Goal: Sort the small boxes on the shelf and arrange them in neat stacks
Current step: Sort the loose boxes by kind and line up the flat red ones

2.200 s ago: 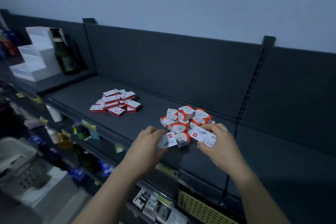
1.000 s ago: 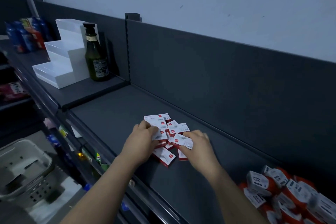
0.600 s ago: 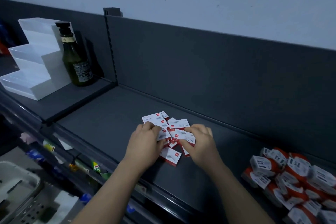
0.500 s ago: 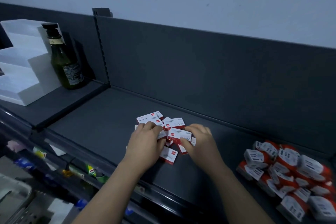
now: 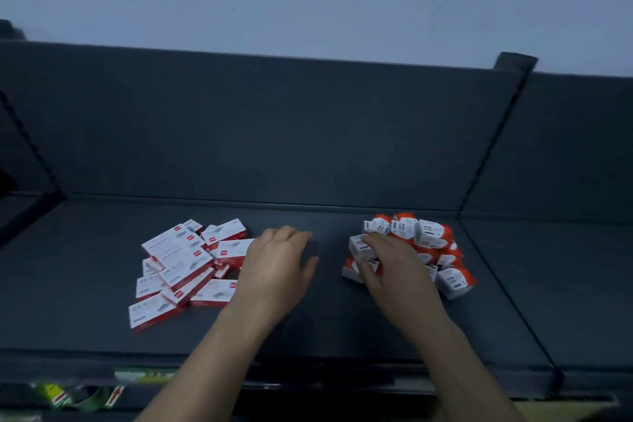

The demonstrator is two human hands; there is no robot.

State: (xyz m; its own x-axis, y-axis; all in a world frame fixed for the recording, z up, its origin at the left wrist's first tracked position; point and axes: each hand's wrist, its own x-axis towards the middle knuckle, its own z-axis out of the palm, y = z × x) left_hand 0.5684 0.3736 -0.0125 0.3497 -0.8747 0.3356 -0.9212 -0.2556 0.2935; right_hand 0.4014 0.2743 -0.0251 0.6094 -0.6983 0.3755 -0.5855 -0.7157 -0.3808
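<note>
Orange-and-white boxes point(image 5: 424, 243) lie heaped at the right of the shelf point(image 5: 325, 325). My right hand point(image 5: 394, 271) curls round the heap's left ones, and a careless tug could spill it. My left hand point(image 5: 277, 271) sits curled beside the red-and-white boxes point(image 5: 185, 264); whether it holds anything, I cannot tell.

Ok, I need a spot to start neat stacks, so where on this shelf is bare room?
Bare shelf runs behind both piles along the back panel, left of the flat red-and-white boxes, and right of the orange-and-white boxes. The gap between the piles is crowded: the left hand fills it, the right hand touches the orange pile.
</note>
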